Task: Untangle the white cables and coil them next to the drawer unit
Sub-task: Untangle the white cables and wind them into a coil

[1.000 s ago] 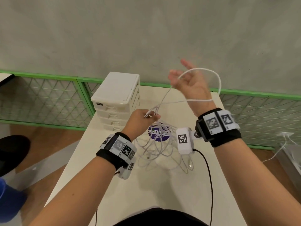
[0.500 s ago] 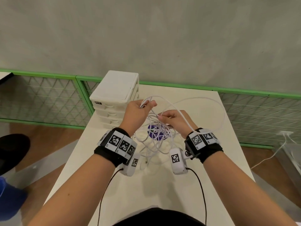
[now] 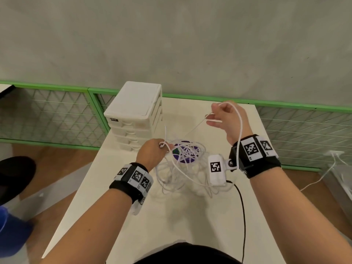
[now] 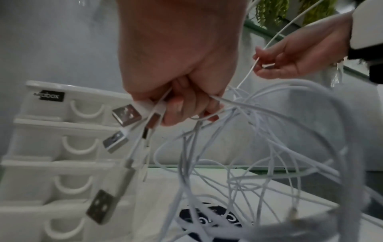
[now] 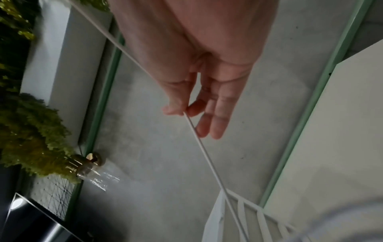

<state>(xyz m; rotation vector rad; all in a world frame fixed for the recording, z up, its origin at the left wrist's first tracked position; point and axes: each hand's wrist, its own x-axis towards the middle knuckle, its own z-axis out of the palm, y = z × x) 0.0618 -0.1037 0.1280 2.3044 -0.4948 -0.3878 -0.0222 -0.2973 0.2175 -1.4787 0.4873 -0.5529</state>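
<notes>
A tangle of white cables [image 3: 182, 164] lies on the white table [image 3: 171, 221], just right of the white drawer unit [image 3: 135, 115]. My left hand [image 3: 152, 153] grips a bunch of cable ends low over the tangle; in the left wrist view several USB plugs [image 4: 126, 114] stick out of the left hand [image 4: 182, 98]. My right hand [image 3: 224, 119] is raised at the far right and pinches one white cable strand [image 5: 199, 139] between thumb and forefinger. That strand runs taut down toward the left hand, and a loop [image 3: 239, 130] hangs over the right wrist.
A purple round disc [image 3: 185, 152] lies under the tangle. A black wire [image 3: 242, 210] trails over the near table from my right wrist camera. A green mesh fence [image 3: 53, 115] runs behind the table. Another white cord [image 3: 323, 178] lies on the floor at right.
My right hand has risen up and to the right from the tangle, pulling one strand taut. My left hand has dropped lower, still holding the cable ends.
</notes>
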